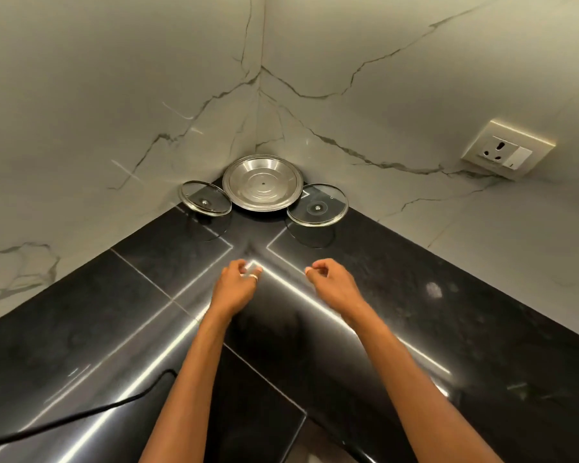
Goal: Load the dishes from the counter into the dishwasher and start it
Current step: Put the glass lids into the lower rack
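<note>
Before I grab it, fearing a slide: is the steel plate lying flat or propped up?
Propped up: the steel plate stands on edge, leaning back into the wall corner.

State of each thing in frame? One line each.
Plate: propped on edge in the corner, untouched.
Left lid: propped on edge, left of plate.
Right lid: propped on edge, right of plate.
Left hand: above counter, fingers loosely curled, empty.
Right hand: same, empty.
Socket: nothing plugged in.
Cable: lying on counter.

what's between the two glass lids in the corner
A steel plate stands propped between the left glass lid and the right glass lid, shown in the head view.
</note>
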`<state>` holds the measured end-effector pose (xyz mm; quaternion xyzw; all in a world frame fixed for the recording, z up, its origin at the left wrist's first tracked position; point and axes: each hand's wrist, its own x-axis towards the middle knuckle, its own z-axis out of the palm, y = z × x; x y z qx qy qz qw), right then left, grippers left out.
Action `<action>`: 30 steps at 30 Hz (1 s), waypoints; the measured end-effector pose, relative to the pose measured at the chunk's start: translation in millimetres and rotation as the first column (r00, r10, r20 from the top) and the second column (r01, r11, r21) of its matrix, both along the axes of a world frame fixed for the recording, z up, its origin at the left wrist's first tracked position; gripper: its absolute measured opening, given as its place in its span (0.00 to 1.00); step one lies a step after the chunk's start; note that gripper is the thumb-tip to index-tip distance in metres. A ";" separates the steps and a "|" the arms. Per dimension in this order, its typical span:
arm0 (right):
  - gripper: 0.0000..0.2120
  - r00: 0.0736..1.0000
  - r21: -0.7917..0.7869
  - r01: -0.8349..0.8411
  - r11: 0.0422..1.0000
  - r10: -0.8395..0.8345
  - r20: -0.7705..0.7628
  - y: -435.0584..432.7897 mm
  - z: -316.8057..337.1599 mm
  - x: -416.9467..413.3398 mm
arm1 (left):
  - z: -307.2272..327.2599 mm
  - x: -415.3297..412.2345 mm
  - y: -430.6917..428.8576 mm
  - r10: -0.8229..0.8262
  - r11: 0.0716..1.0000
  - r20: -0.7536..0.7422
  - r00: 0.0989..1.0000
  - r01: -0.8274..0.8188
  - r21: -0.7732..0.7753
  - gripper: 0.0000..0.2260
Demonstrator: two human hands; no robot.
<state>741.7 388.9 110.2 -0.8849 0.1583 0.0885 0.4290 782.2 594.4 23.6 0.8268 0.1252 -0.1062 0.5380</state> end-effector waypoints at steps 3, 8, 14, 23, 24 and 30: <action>0.13 0.994 0.017 0.102 0.995 -0.102 0.037 -7.5 -2.0 34.0 | -0.2 50.6 17.9 0.228 0.941 -0.078 0.971 -0.240 -0.238 0.30; 0.16 0.987 0.060 0.147 0.987 -0.150 0.053 -20.5 -25.7 53.7 | 6.2 123.5 45.4 0.430 0.720 -0.221 0.876 -0.480 -0.501 0.32; 0.16 0.987 0.110 0.161 0.981 -0.163 0.013 -37.3 -57.2 52.3 | 0.9 182.7 62.6 0.488 0.640 -0.289 0.824 -0.563 -0.523 0.24; 0.12 0.987 0.112 0.161 0.981 -0.159 -0.025 -50.8 -59.9 68.8 | 4.9 178.2 53.0 0.635 0.503 -0.331 0.698 -0.698 -0.510 0.16; 0.11 0.987 0.123 0.159 0.980 -0.156 -0.027 -49.9 -57.5 72.6 | 9.6 167.0 49.6 0.655 0.476 -0.339 0.675 -0.717 -0.508 0.15; 0.25 0.956 0.195 0.294 0.936 -0.290 -0.052 -49.2 -64.1 122.8 | 27.6 73.7 22.2 0.639 0.506 -0.333 0.693 -0.705 -0.497 0.10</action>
